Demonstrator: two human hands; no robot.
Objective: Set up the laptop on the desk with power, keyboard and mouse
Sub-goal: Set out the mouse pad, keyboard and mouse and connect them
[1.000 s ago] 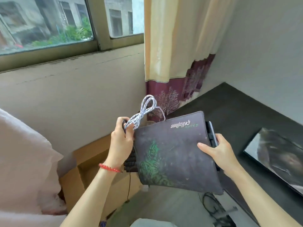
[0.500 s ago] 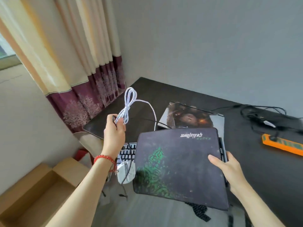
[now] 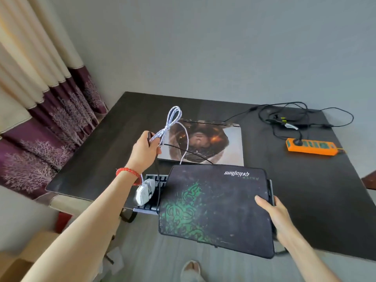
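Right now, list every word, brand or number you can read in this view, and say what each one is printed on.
"Goliathus": white lettering, upside down from this view, on the black mouse pad held by the right hand.
Smaller green line beside it: likely a brand, too blurred to read.
Orange power strip: no readable markings.
Laptop lid: picture only, no text.

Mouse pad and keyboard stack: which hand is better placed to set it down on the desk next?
Right. The right hand grips the mouse pad and keyboard edge over the desk; the left hand is full of bundled cable.
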